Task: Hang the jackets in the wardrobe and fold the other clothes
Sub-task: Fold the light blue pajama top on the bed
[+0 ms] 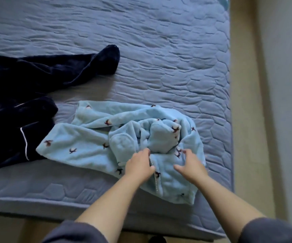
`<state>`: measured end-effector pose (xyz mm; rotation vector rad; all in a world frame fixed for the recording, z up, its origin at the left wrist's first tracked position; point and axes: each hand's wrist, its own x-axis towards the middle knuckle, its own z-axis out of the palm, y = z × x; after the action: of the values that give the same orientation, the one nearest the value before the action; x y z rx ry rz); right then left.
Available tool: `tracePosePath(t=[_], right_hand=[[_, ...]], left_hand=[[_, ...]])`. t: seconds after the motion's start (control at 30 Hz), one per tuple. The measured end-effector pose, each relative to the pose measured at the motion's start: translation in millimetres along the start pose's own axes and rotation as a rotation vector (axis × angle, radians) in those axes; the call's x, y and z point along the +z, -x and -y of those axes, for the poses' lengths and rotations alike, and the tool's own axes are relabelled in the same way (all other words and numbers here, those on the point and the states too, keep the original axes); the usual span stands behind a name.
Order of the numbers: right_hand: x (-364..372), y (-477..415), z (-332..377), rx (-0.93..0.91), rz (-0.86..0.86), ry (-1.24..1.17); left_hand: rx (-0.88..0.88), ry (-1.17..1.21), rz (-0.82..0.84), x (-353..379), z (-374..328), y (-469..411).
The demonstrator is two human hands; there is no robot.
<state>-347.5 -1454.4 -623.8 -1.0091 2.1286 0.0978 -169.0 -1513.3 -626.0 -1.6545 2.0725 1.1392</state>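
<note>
Mattress of blue quilted fabric (pixel 159 58) carries all. A dark navy plush garment with white piping (pixel 19 76) lies at the left. Just beside it, near the front edge, is the crumpled light-blue fleece garment with bird prints (pixel 82 141). It looks soft, light and floppy, best taken at its beaded front edge. The left hand (pixel 140 165) rests there, grip unclear; the right hand (pixel 190 166) lies spread on it.

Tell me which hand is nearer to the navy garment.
Left. The left hand lies over the blue garment, right of the navy garment, with blue fabric between them. The right hand is farther right, beyond the left hand.
</note>
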Motion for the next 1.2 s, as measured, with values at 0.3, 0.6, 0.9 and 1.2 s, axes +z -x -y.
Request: tracePosePath(t=[0.3, 0.6, 0.9, 1.2], right_hand=[[52.1, -21.2, 9.2, -0.191, -0.048, 0.279], [30.8, -1.2, 4.9, -0.222, 0.106, 0.333], [-23.1, 78.1, 77.0, -0.361, -0.019, -0.147], [-195.4, 221.5, 139.2, -0.488, 0.136, -0.616]], left_hand=[[-0.138, -0.21, -0.353, 2.2, 1.1, -50.8], [-0.142, -0.021, -0.049, -7.9, 51.4, -15.4], [0.127, 0.513, -0.134, -123.9, -41.7, 55.6], [0.5, 0.542, -0.363, -294.6, -137.3, 193.8]])
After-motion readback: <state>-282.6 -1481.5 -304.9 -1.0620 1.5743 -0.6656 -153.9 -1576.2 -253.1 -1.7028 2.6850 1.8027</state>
